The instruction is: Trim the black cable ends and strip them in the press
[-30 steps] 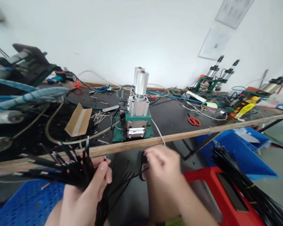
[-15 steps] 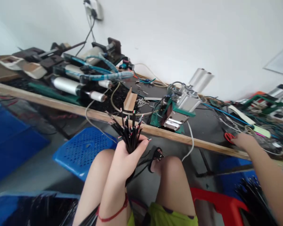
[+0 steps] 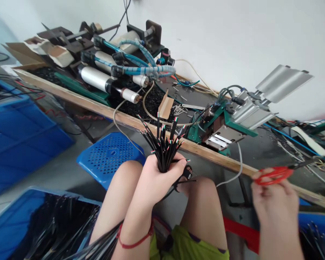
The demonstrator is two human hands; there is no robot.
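My left hand is wrapped round a bundle of black cables above my lap. Their fanned upper ends show small red, green and white wire tips, and one cable sticks out sideways by my thumb. At the right, my right hand is closed on red-handled scissors, held near the front edge of the bench. The dark blades point right and are blurred by motion.
Ahead runs a bench with a wooden edge. It carries a green-and-silver pneumatic machine and white cylinders with blue hoses. A blue stool stands below. Blue crates sit at the left; one nearby holds black cables.
My right hand has lifted the scissors off the bench and brought them left, toward me. My left hand still grips the cables. The view has shifted.
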